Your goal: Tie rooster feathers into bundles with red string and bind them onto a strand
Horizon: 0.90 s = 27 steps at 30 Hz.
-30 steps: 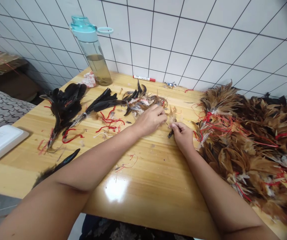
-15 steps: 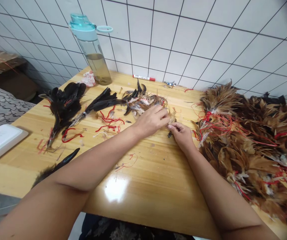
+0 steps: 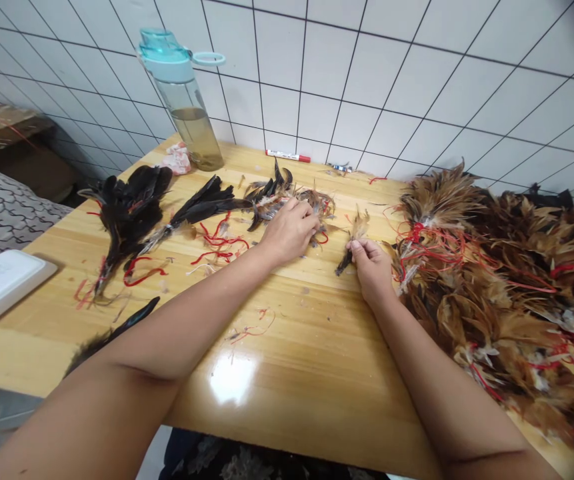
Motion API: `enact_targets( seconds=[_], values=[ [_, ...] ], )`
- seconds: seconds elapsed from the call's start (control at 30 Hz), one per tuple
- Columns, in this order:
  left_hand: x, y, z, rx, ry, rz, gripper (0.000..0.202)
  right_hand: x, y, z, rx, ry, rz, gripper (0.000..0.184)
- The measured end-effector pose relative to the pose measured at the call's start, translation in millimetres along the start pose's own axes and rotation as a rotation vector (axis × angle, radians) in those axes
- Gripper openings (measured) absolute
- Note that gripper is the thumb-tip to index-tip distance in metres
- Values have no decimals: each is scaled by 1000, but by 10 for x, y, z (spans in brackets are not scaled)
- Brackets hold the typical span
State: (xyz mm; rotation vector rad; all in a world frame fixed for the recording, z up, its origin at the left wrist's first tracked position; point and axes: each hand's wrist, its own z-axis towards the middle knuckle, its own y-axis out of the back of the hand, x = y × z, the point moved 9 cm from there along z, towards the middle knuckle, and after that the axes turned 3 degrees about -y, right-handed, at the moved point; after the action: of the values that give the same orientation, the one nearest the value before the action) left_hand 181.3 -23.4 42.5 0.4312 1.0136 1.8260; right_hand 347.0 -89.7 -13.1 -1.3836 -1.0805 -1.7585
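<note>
My right hand [image 3: 373, 263] pinches a small feather [image 3: 359, 227] between thumb and fingers; its fluffy tan end points up and its dark end hangs down to the left, just over the table. To its left, my left hand [image 3: 291, 230] rests at the near edge of a pile of loose feather scraps [image 3: 324, 202]. Its fingers are curled down, and what lies under the fingertips is hidden. Left of that hand is a bundle of black feathers [image 3: 207, 203], with loose red strings [image 3: 227, 240] near it.
Tied brown feather bunches [image 3: 487, 300] cover the table's right side. More black feathers [image 3: 134, 207] lie at the left. A water bottle [image 3: 191, 113] and a red marker [image 3: 287, 156] are by the tiled wall. A white box-like object [image 3: 4, 283] is at the left edge.
My hands have moved apart. The right went slightly right with the feather, which now shows more fully; the left moved back left and a little away, onto the scrap pile.
</note>
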Motion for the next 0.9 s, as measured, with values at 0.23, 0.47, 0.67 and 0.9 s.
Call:
enact_targets(
  seconds=[0.23,0.47,0.67,0.9],
  values=[
    [-10,-141,-41,197,-25,-26,18,77,-31,-38,22,44,-101,27],
    [69,-65,26,119,95,-226,12,85,-53,-43,27,48,-116,27],
    [234,-117,-4,58,536,-827,6,71,-67,-40,31,69,-133,28],
    [84,-325,-63,12,733,-1239,12,-15,-133,-32,75,33,-76,28]
  ],
)
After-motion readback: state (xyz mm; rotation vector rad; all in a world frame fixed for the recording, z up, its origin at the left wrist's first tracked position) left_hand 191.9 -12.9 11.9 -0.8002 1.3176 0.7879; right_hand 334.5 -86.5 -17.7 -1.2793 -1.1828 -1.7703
